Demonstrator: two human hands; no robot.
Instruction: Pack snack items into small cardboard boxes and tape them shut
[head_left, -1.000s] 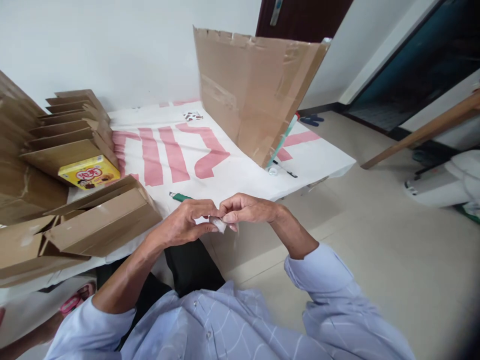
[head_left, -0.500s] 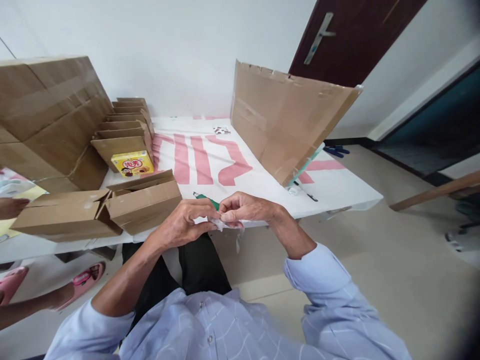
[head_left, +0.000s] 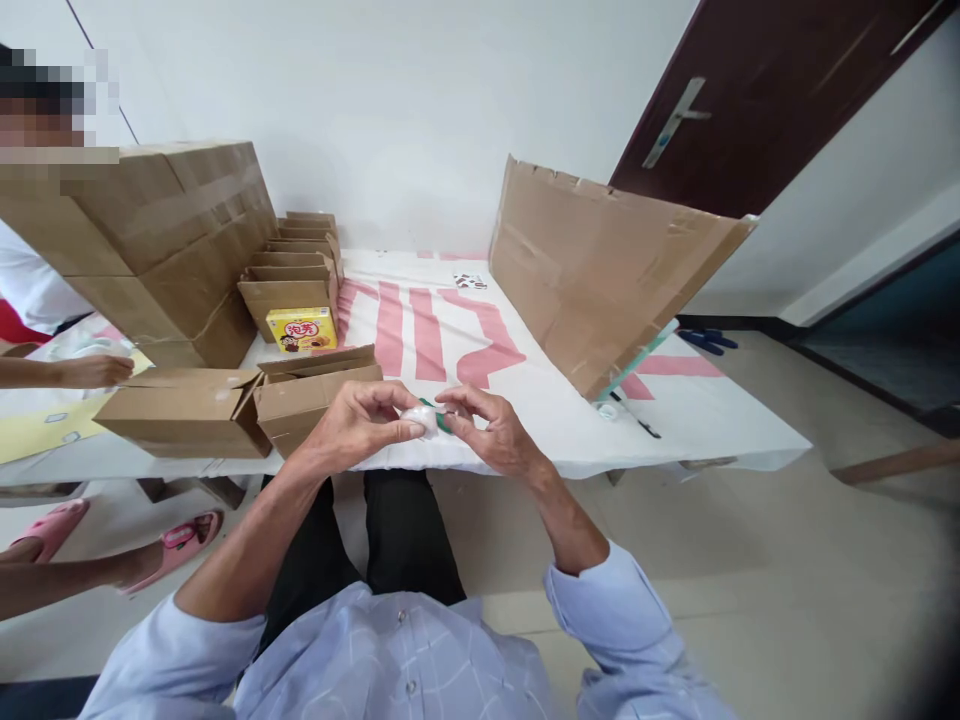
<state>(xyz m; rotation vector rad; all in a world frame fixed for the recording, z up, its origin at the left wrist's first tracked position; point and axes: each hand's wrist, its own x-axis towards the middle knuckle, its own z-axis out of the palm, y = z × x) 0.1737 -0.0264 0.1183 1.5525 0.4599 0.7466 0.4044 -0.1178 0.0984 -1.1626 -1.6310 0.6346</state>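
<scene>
My left hand pinches a small, rounded, whitish translucent bundle between thumb and fingers, over the table's front edge. What it is made of is too small to tell; it looks like clear plastic or tape. Just to its right, my right hand has thumb and forefinger closed at a thin pale end beside the bundle. A green object shows behind and between my fingers, mostly hidden. Left of my hands stand two open brown cardboard boxes, a nearer one and a farther one.
A yellow snack box leans by a row of open cartons. Large cartons rise at the left, and a cardboard panel at the right. A black pen lies near it. A co-worker's hand is at far left.
My hands have risen slightly onto the table edge and turned, showing the whitish bundle more rounded. The view has shifted left, bringing more of the co-worker into sight.
</scene>
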